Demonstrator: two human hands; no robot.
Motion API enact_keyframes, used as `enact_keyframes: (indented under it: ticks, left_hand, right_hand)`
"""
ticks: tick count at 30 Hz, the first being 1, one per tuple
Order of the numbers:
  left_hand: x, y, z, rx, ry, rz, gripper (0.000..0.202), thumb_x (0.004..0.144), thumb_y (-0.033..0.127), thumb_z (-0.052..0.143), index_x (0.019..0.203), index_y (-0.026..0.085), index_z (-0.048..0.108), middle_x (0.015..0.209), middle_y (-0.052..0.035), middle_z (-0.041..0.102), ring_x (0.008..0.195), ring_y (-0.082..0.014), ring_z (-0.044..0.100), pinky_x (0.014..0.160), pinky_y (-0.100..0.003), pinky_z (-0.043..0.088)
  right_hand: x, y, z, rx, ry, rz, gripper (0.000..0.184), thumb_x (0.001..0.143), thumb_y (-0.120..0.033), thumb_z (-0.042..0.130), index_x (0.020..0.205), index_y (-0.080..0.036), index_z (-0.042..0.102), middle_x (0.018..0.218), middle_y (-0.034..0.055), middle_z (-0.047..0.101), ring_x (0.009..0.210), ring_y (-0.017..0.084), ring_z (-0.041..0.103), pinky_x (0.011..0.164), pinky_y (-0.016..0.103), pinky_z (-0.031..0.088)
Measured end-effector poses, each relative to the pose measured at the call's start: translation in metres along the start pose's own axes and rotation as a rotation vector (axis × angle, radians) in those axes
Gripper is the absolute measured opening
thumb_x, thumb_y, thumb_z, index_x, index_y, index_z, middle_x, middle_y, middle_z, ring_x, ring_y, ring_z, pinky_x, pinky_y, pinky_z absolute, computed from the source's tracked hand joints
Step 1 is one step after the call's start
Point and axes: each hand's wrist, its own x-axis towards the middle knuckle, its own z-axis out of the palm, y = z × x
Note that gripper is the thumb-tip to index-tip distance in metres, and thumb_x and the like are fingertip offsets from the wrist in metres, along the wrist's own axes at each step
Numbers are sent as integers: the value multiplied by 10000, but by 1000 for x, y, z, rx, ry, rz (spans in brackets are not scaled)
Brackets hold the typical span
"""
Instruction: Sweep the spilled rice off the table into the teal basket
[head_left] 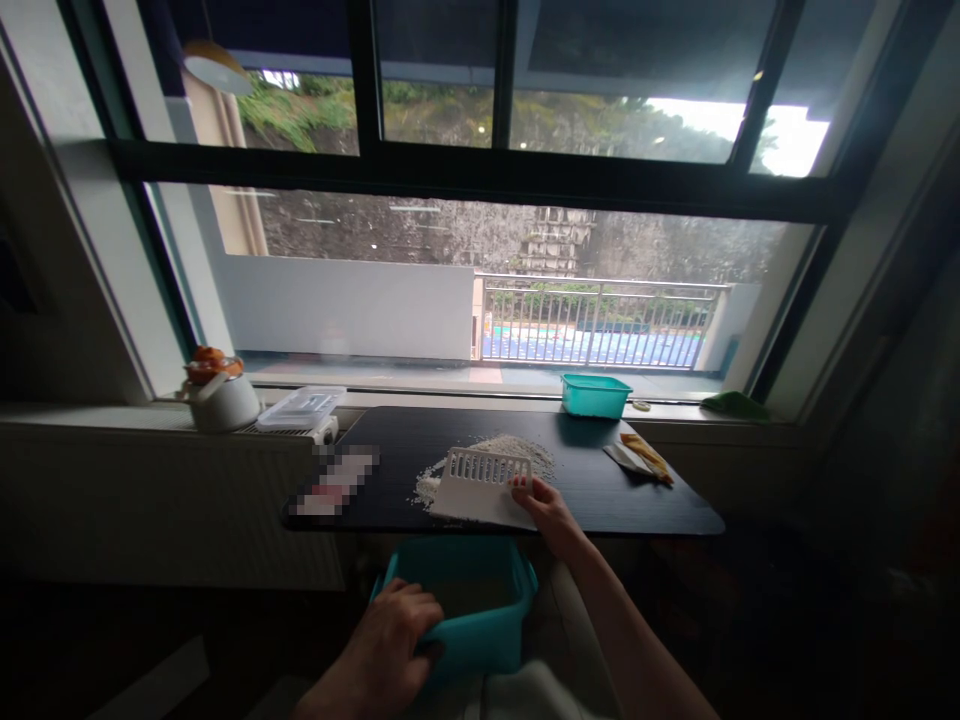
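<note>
My right hand [550,511] grips the right edge of a flat white scraper [480,487] with a slotted top, held against a heap of white grains [517,448] on the dark tabletop [600,490]. Below the table's front edge, my left hand [391,638] clasps the near rim of a teal plastic bin [480,605]. The bin sits right under the scraper.
A second teal bin [595,395] stands at the back of the table by the window sill. An opened yellow packet [641,457] lies to the right. A clear lidded box [302,407] and a white kettle with an orange lid [217,392] rest on the left ledge.
</note>
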Motion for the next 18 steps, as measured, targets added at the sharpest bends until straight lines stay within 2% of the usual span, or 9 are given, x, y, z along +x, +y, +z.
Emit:
enact_keyframes:
  ticks: [8,12,18]
  left_hand:
    - [1,0,2,-14,-11,-12,50,718,184,568,671,201,566,757,19,640,831,-196,581,908,-395,330]
    - [2,0,1,-20,-13,-10,57,720,181,570,668,203,572,755,18,639,835,-199,577,901,-400,333]
    - [3,-1,1,-21,-9,-8,46,722,186,581,677,198,577,763,13,646,826,-197,578,887,-402,336]
  right_hand:
    - [-3,5,-6,8,-26,-9,321,673,-439,738,888,-203,701,802,12,685,759,189,587,720,303,441]
    - [-8,0,-5,4,-72,-2,288,699,-425,721,882,-204,699,813,13,681,760,182,577,706,294,440]
    - [-12,-13,-5,6,-66,7,314,687,-433,727,887,-193,694,814,18,678,760,186,579,702,298,441]
